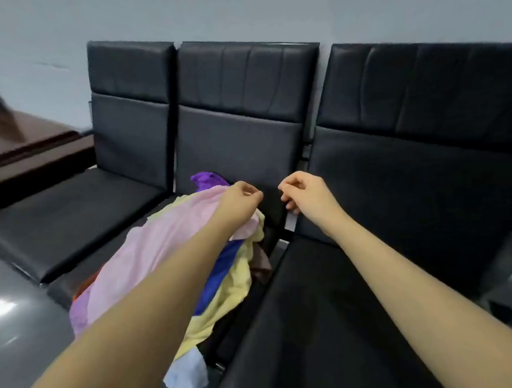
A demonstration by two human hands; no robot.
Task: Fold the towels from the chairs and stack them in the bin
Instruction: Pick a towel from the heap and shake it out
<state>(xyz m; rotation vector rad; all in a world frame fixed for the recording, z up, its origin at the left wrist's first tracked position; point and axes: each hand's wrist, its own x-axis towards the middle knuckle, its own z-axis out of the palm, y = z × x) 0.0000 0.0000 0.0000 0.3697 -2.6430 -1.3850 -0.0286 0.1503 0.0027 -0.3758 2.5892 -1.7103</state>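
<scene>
Towels (pixel 163 259) heaped on middle chair (pixel 239 141) of a row of three black padded chairs, pile running from about 12 o'clock near the backrest down to 6 o'clock at the seat's front edge. Pink towel (pixel 150 245) on top, draped over most of the heap; purple towel (pixel 207 180) poking up at 12 o'clock against the backrest; yellow towel (pixel 230 288) and blue towel (pixel 220 274) spilling toward 4 o'clock; brown cloth (pixel 260 261) at the right edge of the pile; light blue towel (pixel 186 375) hanging off the front at 6 o'clock. Left hand (pixel 241 199) over the far end of the pink towel, fingers curled, apparently pinching its upper edge, though blur hides the exact contact. Right hand (pixel 304 192) just beside it at 3 o'clock, in front of the dark backrest, fingers loosely curled, grip on anything: cannot tell. Right chair (pixel 398 185) and left chair (pixel 112 172) flanking the middle one. Dark brown wooden furniture (pixel 15 148) at 9 o'clock, pale wall (pixel 237 12) behind.
</scene>
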